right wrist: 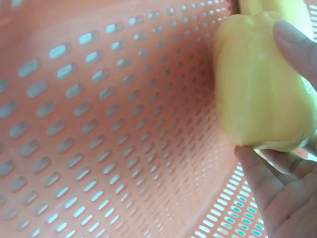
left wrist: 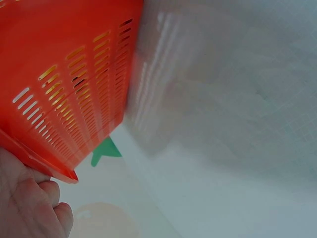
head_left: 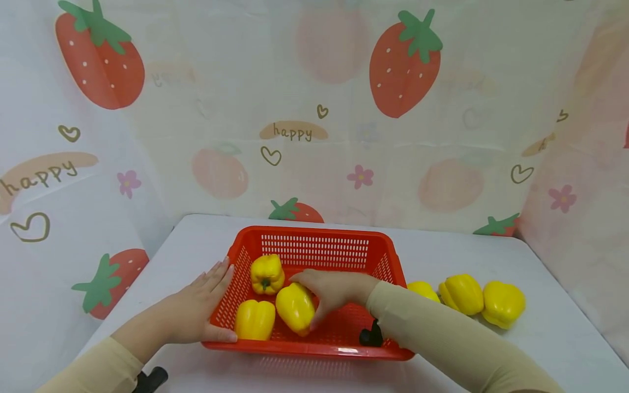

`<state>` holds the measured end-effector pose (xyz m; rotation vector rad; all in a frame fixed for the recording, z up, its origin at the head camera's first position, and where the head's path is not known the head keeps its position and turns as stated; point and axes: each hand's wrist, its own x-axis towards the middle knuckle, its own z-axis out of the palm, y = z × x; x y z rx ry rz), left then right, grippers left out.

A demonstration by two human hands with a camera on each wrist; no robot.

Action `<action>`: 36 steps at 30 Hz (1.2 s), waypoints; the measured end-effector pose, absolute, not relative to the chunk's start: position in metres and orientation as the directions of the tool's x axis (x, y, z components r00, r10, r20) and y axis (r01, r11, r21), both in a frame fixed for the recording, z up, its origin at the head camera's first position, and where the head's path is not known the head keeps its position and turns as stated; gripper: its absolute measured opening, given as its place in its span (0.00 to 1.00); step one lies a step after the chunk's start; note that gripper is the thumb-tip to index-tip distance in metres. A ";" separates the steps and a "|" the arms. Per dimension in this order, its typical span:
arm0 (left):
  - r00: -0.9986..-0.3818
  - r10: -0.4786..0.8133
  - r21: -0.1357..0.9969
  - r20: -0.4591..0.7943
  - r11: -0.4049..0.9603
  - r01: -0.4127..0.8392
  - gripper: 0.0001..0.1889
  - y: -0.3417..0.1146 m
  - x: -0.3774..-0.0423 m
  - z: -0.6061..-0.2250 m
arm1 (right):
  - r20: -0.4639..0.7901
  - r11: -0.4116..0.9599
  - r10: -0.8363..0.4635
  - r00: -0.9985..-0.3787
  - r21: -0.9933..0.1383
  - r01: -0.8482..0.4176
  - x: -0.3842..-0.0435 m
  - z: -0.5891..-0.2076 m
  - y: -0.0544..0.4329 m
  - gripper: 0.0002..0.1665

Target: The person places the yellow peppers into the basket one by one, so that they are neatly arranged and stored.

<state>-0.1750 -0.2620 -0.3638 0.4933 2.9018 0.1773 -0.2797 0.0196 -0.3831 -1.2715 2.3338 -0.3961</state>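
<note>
1. Nearest the camera, your right sleeve (head_left: 457, 338) reaches in from the lower right, over the near right corner of the red basket (head_left: 304, 348); a black device (head_left: 371, 335) shows at its cuff.
2. Your right hand (head_left: 334, 292) is inside the basket, pinching a yellow bell pepper (head_left: 295, 308) between thumb and fingers. You cannot tell whether that pepper touches the basket's floor.
3. Your left hand (head_left: 196, 305) rests on the basket's near left corner, fingers fairly straight along the left rim, thumb on the near rim.
4. Left of the held pepper, a second pepper (head_left: 254, 320) sits in the near left corner; a third pepper (head_left: 267, 275) lies behind it, stem toward you.
5. Right of the basket, three more peppers (head_left: 503, 303) lie in a row on the white tabletop (head_left: 467, 251), one partly hidden by your sleeve.
6. Behind the tabletop hangs a pale curtain (head_left: 221, 98) printed with strawberries, flowers, hearts and "happy".
</note>
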 end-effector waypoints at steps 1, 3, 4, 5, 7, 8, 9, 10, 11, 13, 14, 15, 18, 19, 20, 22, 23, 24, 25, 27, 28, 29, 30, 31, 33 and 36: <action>-0.926 0.338 0.149 -0.167 0.937 0.315 0.65 -0.262 -0.175 -0.364 | -0.251 0.538 -0.842 -0.478 -0.454 -0.710 -0.280 -0.384 0.019 0.52; -0.926 0.338 0.149 -0.167 0.937 0.315 0.65 -0.262 -0.175 -0.364 | -0.249 0.534 -0.844 -0.475 -0.466 -0.706 -0.279 -0.385 0.018 0.50; -0.926 0.338 0.151 -0.167 0.937 0.315 0.65 -0.262 -0.174 -0.364 | -0.247 0.531 -0.846 -0.472 -0.469 -0.706 -0.279 -0.385 0.018 0.50; -0.926 0.339 0.151 -0.167 0.937 0.316 0.65 -0.262 -0.174 -0.364 | -0.245 0.527 -0.848 -0.469 -0.471 -0.707 -0.279 -0.386 0.017 0.49; -0.925 0.340 0.153 -0.168 0.936 0.316 0.65 -0.262 -0.174 -0.364 | -0.240 0.519 -0.853 -0.463 -0.483 -0.706 -0.279 -0.386 0.016 0.48; -0.925 0.341 0.155 -0.168 0.936 0.316 0.65 -0.262 -0.173 -0.364 | -0.236 0.512 -0.857 -0.458 -0.483 -0.710 -0.279 -0.386 0.016 0.49; -0.925 0.341 0.156 -0.168 0.936 0.317 0.65 -0.262 -0.173 -0.364 | -0.233 0.508 -0.860 -0.454 -0.483 -0.713 -0.279 -0.386 0.016 0.49; -0.925 0.342 0.157 -0.168 0.935 0.317 0.65 -0.262 -0.173 -0.364 | -0.233 0.506 -0.861 -0.453 -0.486 -0.713 -0.279 -0.387 0.016 0.50; -0.925 0.342 0.158 -0.167 0.935 0.317 0.65 -0.262 -0.173 -0.364 | -0.230 0.503 -0.862 -0.451 -0.491 -0.712 -0.279 -0.387 0.016 0.50; -0.925 0.342 0.157 -0.165 0.935 0.317 0.65 -0.262 -0.172 -0.364 | -0.226 0.492 -0.869 -0.441 -0.507 -0.708 -0.278 -0.386 0.016 0.50; -0.925 0.342 0.156 -0.165 0.935 0.317 0.64 -0.262 -0.172 -0.364 | -0.225 0.487 -0.871 -0.437 -0.517 -0.704 -0.278 -0.386 0.016 0.49; -0.925 0.342 0.156 -0.164 0.935 0.318 0.64 -0.262 -0.172 -0.364 | -0.227 0.485 -0.872 -0.434 -0.532 -0.695 -0.278 -0.386 0.016 0.48; -0.925 0.342 0.153 -0.164 0.935 0.319 0.64 -0.262 -0.173 -0.364 | -0.246 0.481 -0.873 -0.420 -0.576 -0.661 -0.279 -0.386 0.017 0.44; -0.925 0.342 0.154 -0.164 0.935 0.319 0.65 -0.262 -0.173 -0.364 | -0.256 0.483 -0.872 -0.417 -0.587 -0.650 -0.279 -0.386 0.018 0.43; -0.925 0.343 0.153 -0.163 0.935 0.320 0.65 -0.263 -0.174 -0.365 | -0.264 0.484 -0.872 -0.412 -0.592 -0.645 -0.280 -0.386 0.018 0.43; -0.925 0.343 0.152 -0.162 0.935 0.320 0.65 -0.263 -0.174 -0.365 | -0.282 0.489 -0.870 -0.404 -0.594 -0.639 -0.281 -0.386 0.020 0.42; -0.925 0.343 0.152 -0.163 0.935 0.320 0.65 -0.263 -0.174 -0.365 | -0.291 0.495 -0.868 -0.403 -0.588 -0.640 -0.281 -0.386 0.020 0.42; -0.925 0.344 0.150 -0.161 0.935 0.321 0.65 -0.263 -0.174 -0.365 | -0.301 0.503 -0.863 -0.406 -0.582 -0.639 -0.281 -0.386 0.021 0.42; -0.925 0.345 0.149 -0.160 0.935 0.323 0.65 -0.263 -0.174 -0.365 | -0.313 0.514 -0.857 -0.409 -0.576 -0.635 -0.282 -0.386 0.021 0.41; -0.925 0.345 0.148 -0.160 0.935 0.323 0.65 -0.262 -0.174 -0.365 | -0.340 0.539 -0.842 -0.419 -0.570 -0.621 -0.282 -0.385 0.022 0.41; -0.925 0.345 0.146 -0.161 0.935 0.324 0.65 -0.262 -0.174 -0.364 | -0.355 0.554 -0.832 -0.426 -0.569 -0.608 -0.282 -0.385 0.022 0.41; -0.924 0.346 0.146 -0.161 0.935 0.324 0.65 -0.262 -0.174 -0.364 | -0.370 0.569 -0.822 -0.434 -0.572 -0.591 -0.283 -0.385 0.022 0.41; -0.925 0.346 0.146 -0.161 0.935 0.324 0.65 -0.262 -0.174 -0.364 | -0.384 0.583 -0.812 -0.440 -0.574 -0.575 -0.283 -0.386 0.023 0.41; -0.924 0.346 0.147 -0.161 0.935 0.324 0.65 -0.262 -0.174 -0.363 | -0.395 0.594 -0.804 -0.445 -0.578 -0.560 -0.283 -0.386 0.023 0.41; -0.924 0.346 0.147 -0.162 0.934 0.324 0.65 -0.261 -0.173 -0.362 | -0.408 0.609 -0.792 -0.455 -0.583 -0.537 -0.284 -0.386 0.022 0.41; -0.923 0.347 0.151 -0.164 0.934 0.324 0.65 -0.261 -0.173 -0.362 | -0.422 0.623 -0.779 -0.464 -0.604 -0.498 -0.284 -0.385 0.022 0.42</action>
